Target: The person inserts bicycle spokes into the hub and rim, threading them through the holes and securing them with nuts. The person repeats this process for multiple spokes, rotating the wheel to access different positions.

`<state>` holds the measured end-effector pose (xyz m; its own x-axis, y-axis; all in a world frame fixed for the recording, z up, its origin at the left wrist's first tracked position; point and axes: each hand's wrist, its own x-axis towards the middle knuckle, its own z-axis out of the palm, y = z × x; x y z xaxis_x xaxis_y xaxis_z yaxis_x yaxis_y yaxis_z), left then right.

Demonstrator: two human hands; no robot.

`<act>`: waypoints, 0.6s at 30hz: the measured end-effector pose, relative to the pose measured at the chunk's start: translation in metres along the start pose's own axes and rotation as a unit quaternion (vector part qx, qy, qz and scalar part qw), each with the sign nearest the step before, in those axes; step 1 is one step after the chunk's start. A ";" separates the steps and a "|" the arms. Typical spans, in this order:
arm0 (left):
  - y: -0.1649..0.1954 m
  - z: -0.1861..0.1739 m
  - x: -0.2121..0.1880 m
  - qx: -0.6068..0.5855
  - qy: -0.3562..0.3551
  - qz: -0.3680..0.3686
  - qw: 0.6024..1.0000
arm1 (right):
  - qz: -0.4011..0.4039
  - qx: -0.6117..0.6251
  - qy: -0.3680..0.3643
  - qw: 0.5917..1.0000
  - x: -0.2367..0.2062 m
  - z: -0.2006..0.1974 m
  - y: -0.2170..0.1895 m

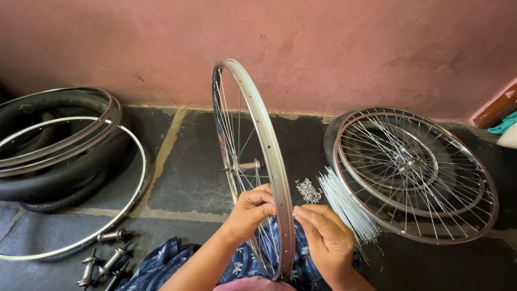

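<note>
wheel rim upright | left hand grip on it | right hand pinching beside

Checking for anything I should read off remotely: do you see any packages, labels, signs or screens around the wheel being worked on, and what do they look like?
None in view: only the upright wheel rim held by the left hand and right hand, plus bare metal parts on the floor.

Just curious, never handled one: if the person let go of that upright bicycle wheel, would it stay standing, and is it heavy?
Likely not. The wheel stands on its thin rim edge, steadied by the left hand and right hand, so it would probably tip or roll. It looks fairly light: a slim metal hoop, thin spokes, no tyre. The rim seems stiff; the spokes probably flex a little.
</note>
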<state>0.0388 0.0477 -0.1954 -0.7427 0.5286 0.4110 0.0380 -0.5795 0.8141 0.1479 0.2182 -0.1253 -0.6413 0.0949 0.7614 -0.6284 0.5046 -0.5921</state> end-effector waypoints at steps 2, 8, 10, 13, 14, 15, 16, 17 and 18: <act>0.000 0.002 0.000 -0.008 -0.002 -0.004 1.000 | -0.013 -0.022 -0.005 1.000 0.006 0.003 -0.010; -0.003 0.004 0.003 0.001 -0.004 0.006 1.000 | -0.055 -0.101 0.015 0.993 0.014 0.016 -0.017; -0.003 0.004 0.003 -0.007 -0.002 0.008 1.000 | -0.071 -0.119 0.013 0.990 0.015 0.017 -0.017; -0.004 0.004 0.003 -0.026 0.006 0.004 1.000 | -0.099 -0.143 0.011 0.985 0.017 0.019 -0.016; -0.004 0.004 0.004 -0.029 0.010 0.001 1.000 | -0.105 -0.150 0.013 0.983 0.018 0.021 -0.016; -0.005 0.004 0.004 -0.033 0.013 0.000 0.999 | -0.113 -0.156 0.014 0.981 0.019 0.023 -0.016; -0.005 0.004 0.004 -0.028 0.016 0.002 0.999 | -0.124 -0.175 0.015 0.977 0.020 0.024 -0.016; -0.005 0.004 0.005 -0.023 0.018 0.003 1.000 | -0.135 -0.194 0.016 0.972 0.021 0.026 -0.017; -0.005 0.004 0.005 -0.018 0.021 0.005 1.000 | -0.146 -0.213 0.017 0.966 0.021 0.026 -0.017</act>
<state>0.0378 0.0557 -0.1958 -0.7697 0.4964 0.4014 0.0229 -0.6070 0.7944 0.1336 0.1892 -0.1063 -0.4438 -0.0801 0.8925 -0.5377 0.8205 -0.1938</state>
